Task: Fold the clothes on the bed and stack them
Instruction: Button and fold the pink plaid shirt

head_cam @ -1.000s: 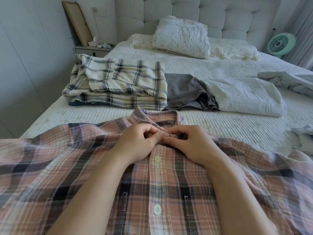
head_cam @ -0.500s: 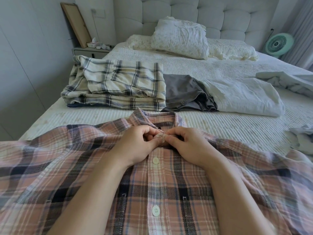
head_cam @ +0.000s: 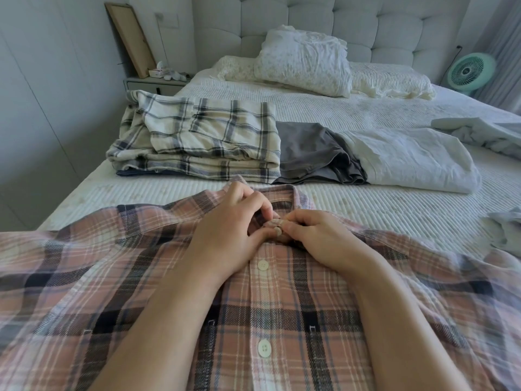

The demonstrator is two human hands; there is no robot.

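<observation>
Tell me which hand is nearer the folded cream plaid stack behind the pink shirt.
Left. The left hand sits by the pink shirt's collar, just below the cream plaid stack's front edge; the right hand pinches the placket farther right, below the grey garment.

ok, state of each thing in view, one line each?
pink shirt: spread flat, front up, lower buttons done
left hand: pinches the placket at the collar
right hand: pinches the placket at the collar
cream plaid stack: folded, stacked
grey garment: folded, beside the stack
white garment: folded, loose
pale garment: crumpled, unfolded
fan: cannot tell if running
</observation>
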